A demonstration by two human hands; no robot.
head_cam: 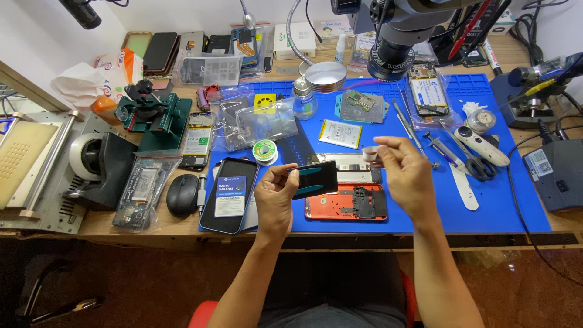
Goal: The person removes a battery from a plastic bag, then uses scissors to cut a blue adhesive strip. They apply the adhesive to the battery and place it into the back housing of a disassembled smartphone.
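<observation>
Left hand (274, 200): pinched on black battery (314, 178), held above the blue mat (486, 206). Right hand (405, 173): fingertips closed on a small white tape piece (370, 153). Below: opened orange phone (347, 201). Beyond: scissors (480, 167), microscope (392, 51). Risk: tape may fold onto itself; battery could slip onto the exposed board.

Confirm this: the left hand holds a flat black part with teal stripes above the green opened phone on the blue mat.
Not quite. In the head view the left hand holds the flat black part above an opened phone that is orange-red, not green, on the blue mat.
</observation>
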